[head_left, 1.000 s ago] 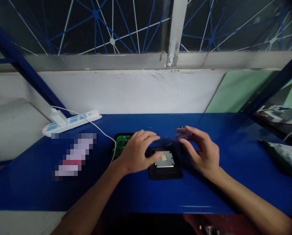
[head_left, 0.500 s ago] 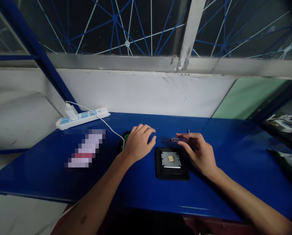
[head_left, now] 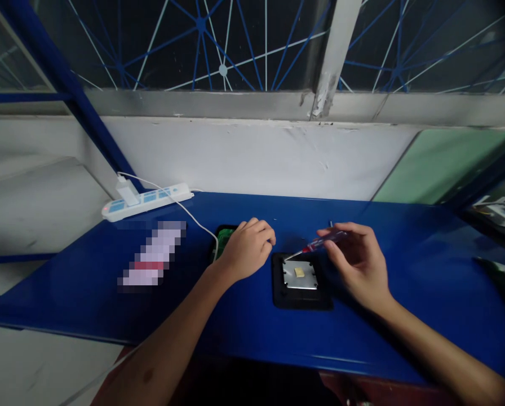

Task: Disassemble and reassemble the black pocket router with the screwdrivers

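One slender screwdriver [head_left: 317, 243], squarish metal plate [head_left: 301, 282]

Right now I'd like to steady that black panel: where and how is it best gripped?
Probably grip the black panel by its near border, from the near side: it lies flat, that border is broadest, and the screwdriver points at the far left corner of the metal plate.

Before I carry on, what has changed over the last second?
The right hand has tipped the screwdriver down toward the far left corner of the metal plate; contact is unclear. The left hand has drawn left, clear of the plate, and curled. The screwdriver stays gripped; the plate stays on the black case.
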`<state>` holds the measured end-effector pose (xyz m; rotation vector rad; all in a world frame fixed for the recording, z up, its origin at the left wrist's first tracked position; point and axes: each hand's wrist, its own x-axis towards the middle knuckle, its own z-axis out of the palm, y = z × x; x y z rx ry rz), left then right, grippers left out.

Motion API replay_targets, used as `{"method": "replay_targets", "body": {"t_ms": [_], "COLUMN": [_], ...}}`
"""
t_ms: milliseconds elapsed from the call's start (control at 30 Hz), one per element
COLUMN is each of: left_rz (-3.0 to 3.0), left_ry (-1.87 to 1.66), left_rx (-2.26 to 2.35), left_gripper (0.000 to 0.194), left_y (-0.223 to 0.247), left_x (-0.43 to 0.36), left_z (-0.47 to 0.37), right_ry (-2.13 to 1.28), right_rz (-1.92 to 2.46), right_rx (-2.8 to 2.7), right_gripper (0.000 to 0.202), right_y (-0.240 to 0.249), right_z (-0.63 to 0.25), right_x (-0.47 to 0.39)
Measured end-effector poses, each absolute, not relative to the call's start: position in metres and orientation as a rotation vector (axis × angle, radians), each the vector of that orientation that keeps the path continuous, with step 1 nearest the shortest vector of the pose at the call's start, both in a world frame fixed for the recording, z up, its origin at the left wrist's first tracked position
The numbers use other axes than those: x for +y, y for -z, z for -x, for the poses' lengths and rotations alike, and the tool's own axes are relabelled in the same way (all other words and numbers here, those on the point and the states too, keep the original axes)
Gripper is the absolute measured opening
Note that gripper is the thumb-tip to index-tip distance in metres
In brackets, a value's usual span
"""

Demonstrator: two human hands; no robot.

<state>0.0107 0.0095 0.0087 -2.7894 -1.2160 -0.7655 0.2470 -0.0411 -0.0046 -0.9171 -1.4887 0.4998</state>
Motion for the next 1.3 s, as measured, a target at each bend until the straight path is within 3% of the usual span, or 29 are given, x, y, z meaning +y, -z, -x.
{"method": "replay_targets", "body": {"t_ms": [1300], "left_rz": [2.883], "left_ry": [0.719], "left_rx": [-1.152], "left_gripper": [0.022], "left_y": [-0.0053], "left_x": [0.0092], "left_z": [-0.0136], "right_ry": [-0.632], "right_rz": [0.884], "right_rx": [-1.588], "right_gripper": [0.036], "right_y": [0.0064], "right_z": [-0.2514], "right_x": [-0.0453]}}
